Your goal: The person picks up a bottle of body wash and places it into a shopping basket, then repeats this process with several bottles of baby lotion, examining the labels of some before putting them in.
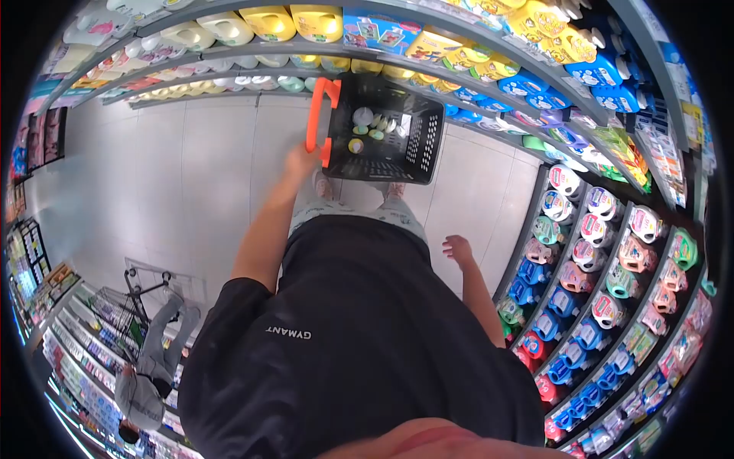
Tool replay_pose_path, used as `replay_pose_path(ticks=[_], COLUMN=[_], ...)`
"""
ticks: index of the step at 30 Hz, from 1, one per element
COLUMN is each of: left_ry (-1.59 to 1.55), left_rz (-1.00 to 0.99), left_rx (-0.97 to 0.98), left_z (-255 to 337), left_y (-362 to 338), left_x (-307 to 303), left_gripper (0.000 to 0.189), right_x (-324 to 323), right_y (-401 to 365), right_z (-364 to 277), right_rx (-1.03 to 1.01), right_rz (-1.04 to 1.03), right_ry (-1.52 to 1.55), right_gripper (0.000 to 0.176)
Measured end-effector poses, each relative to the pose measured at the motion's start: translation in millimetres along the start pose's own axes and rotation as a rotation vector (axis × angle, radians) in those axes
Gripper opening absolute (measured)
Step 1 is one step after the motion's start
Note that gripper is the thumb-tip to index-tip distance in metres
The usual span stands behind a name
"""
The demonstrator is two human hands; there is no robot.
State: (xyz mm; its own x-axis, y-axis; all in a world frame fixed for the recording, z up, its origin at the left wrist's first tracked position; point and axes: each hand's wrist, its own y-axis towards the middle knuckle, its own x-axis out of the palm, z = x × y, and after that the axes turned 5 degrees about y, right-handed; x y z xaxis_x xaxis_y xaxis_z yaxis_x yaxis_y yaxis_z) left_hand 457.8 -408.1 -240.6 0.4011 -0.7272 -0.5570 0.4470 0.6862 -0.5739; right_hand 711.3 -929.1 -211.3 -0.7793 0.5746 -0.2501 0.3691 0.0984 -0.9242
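My left hand (303,162) is closed round the lower end of the orange handle (313,115) of a black basket (386,170). The basket stands in front of my feet, beside the shelves. Several small items, white, green and yellow, lie on its bottom; they are too small to name. Off to the other side, my right hand (458,249) hangs in the air over the floor, fingers apart, holding nothing.
Shelves with yellow and blue bottles (317,23) run across the front. More shelves of detergent bottles (589,229) stand on the right. At the lower left, another person (145,382) stands by a metal cart (115,314). Grey floor tiles (222,145) show between.
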Motion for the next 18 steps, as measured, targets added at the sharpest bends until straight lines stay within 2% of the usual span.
replay_pose_path(ticks=[3,5,6,7,9,10,13,16,18], left_ry=[0.050,0.118,0.163,0.158,0.171,0.154,0.100,0.155,0.160], left_rz=[-0.129,-0.184,-0.206,-0.170,-0.113,-0.148,-0.197,-0.160,-0.149], left_rx=[0.004,0.018,0.037,0.057,0.086,0.061,0.020,0.090,0.021], left_z=[2.1,6.2,3.0,-3.4,2.1,-0.1,-8.7,-9.6,-13.1], left_y=[8.5,20.0,22.1,25.0,17.7,22.7,26.5,23.7,26.4], left_x=[-13.4,-23.1,-22.7,-17.5,-25.4,-27.4,-37.5,-55.9,-66.1], left_gripper=[0.044,0.047,0.050,0.049,0.047,0.046,0.045,0.042,0.040], right_x=[50.8,61.3,71.4,81.2,91.5,101.8,116.0,124.8,122.4], right_y=[-31.8,-12.5,-19.3,-23.2,-22.0,-35.2,-45.3,-54.3,-46.7], right_z=[5.0,49.7,55.6,57.1,72.4,57.9,49.3,31.7,28.3], right_rx=[-0.022,-0.113,-0.089,-0.077,-0.200,-0.070,-0.042,0.005,-0.004], right_rz=[0.047,-0.035,-0.033,-0.034,-0.070,-0.013,0.034,0.047,0.027], right_ry=[-0.014,0.001,0.035,0.068,-0.007,0.152,0.170,0.153,0.149], right_gripper=[0.034,0.036,0.035,0.035,0.035,0.036,0.035,0.035,0.035])
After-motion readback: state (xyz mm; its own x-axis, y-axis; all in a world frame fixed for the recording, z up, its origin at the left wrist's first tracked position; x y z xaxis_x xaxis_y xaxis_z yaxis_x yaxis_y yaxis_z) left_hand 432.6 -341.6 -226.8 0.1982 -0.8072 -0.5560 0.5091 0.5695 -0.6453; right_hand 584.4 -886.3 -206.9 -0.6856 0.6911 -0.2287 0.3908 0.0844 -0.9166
